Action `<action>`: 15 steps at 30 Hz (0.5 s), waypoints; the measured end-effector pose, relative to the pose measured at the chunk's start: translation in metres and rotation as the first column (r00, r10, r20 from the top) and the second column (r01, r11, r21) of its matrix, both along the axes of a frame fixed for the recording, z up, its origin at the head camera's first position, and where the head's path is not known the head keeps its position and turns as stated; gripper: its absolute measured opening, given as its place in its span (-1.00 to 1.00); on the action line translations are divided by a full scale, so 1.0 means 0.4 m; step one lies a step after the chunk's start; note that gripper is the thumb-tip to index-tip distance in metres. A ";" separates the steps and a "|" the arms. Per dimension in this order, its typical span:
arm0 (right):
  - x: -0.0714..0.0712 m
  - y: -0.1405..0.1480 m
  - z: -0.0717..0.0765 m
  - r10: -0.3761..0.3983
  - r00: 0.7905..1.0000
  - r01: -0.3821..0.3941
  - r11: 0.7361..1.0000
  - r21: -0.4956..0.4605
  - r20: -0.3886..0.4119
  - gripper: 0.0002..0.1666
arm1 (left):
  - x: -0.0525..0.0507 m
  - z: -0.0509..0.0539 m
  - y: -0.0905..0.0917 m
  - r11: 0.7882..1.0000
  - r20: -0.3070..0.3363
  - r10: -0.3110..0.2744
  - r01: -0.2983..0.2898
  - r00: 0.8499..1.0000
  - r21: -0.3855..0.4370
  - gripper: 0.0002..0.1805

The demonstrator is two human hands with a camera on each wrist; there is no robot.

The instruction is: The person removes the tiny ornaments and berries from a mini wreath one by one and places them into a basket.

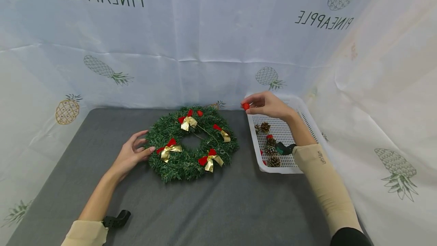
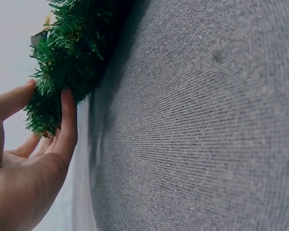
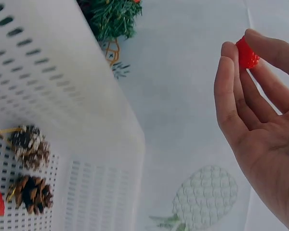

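A green wreath (image 1: 160,124) with red-and-gold bows (image 1: 210,160) lies on the grey cloth. At its left edge my left hand (image 1: 131,153) grips the greenery (image 2: 67,62), thumb on one side and fingers on the other. Above the far left part of a white basket (image 1: 254,139), my right hand (image 1: 268,104) pinches a small red artificial berry (image 3: 247,54) between thumb and fingertips. Its bumpy surface shows in the right wrist view. Another red berry (image 1: 200,113) sits on the wreath's far side, near a bow.
Several pine cones (image 1: 265,127) lie in the basket with some red pieces (image 1: 269,136), partly hidden by its wall and my right wrist. Grey cloth (image 1: 191,212) covers the table. A white curtain (image 1: 205,29) printed with pineapples hangs behind and at the sides.
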State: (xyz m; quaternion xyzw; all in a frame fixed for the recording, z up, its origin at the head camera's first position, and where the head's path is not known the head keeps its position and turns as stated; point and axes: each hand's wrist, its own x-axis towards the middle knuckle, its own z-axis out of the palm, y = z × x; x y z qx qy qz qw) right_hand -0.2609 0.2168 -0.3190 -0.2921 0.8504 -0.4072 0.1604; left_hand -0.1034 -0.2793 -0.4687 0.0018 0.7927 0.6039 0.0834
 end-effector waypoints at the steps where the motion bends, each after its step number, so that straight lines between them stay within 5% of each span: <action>1: 0.002 0.008 0.001 -0.001 1.000 0.001 1.000 0.003 -0.001 -0.55 | 0.000 0.000 0.000 1.000 0.000 0.000 0.000 1.000 -0.001 0.01; 15: 0.015 0.124 -0.003 -0.089 0.996 0.089 0.995 0.040 0.011 -0.55 | 0.003 0.007 0.002 1.000 -0.017 -0.008 0.008 1.000 0.003 -0.01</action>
